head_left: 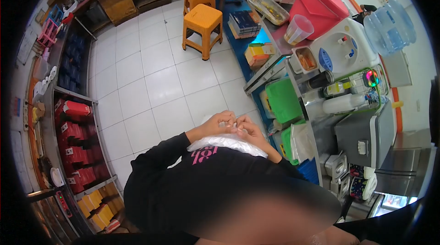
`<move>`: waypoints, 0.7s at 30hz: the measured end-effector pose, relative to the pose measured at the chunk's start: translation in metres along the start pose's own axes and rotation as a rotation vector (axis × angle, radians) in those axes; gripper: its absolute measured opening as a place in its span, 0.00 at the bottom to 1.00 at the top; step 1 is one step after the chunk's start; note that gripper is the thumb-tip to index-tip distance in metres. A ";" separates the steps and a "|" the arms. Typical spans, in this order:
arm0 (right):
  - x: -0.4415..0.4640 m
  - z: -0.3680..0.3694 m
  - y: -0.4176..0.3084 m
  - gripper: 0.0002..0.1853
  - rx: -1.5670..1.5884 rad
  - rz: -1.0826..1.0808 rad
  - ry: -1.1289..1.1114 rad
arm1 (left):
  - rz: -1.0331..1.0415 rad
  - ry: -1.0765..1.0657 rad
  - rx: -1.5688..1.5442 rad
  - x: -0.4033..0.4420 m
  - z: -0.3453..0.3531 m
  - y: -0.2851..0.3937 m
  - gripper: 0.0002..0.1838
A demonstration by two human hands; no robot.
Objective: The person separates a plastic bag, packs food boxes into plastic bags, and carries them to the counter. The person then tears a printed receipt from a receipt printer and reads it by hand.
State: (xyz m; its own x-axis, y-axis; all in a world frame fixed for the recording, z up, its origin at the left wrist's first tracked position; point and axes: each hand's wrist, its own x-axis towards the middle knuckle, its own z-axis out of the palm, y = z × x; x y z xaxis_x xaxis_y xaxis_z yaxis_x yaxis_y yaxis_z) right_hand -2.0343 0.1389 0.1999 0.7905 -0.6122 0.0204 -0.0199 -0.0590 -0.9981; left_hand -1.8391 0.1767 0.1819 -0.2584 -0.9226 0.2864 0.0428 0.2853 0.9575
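A white plastic bag (229, 143) hangs bunched close against the front of my black top. At its upper edge my left hand (214, 125) has its fingers curled in, pinching the plastic. My right hand (251, 133) meets it from the other side, fingertips closed on the same gathered part. The two hands' fingertips nearly touch. What the bag holds, if anything, cannot be made out, and part of it is hidden behind my hands.
Two orange stools (203, 19) stand ahead on the tiled floor (158, 80). To the right, a metal counter (308, 107) carries a red bucket (318, 8), a water dispenser (341, 43) and a wire basket. Shelves with red boxes (78, 153) line the left.
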 end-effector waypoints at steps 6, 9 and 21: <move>0.002 0.000 -0.011 0.13 0.034 -0.229 0.045 | -0.065 -0.087 -0.291 0.003 -0.002 0.007 0.19; 0.002 0.002 -0.007 0.17 0.218 -0.252 0.130 | -0.019 -0.007 -0.451 0.000 -0.002 -0.009 0.20; -0.002 0.002 -0.013 0.21 -0.056 -0.172 0.155 | -0.380 -0.568 0.058 0.038 -0.025 0.028 0.05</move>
State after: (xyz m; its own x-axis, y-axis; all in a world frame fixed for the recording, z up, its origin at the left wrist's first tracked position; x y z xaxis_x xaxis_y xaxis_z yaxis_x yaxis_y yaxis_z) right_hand -2.0342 0.1421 0.2127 0.6820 -0.7026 0.2030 0.0699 -0.2137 -0.9744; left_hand -1.8235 0.1428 0.2206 -0.7122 -0.6865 -0.1466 -0.1989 -0.0030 0.9800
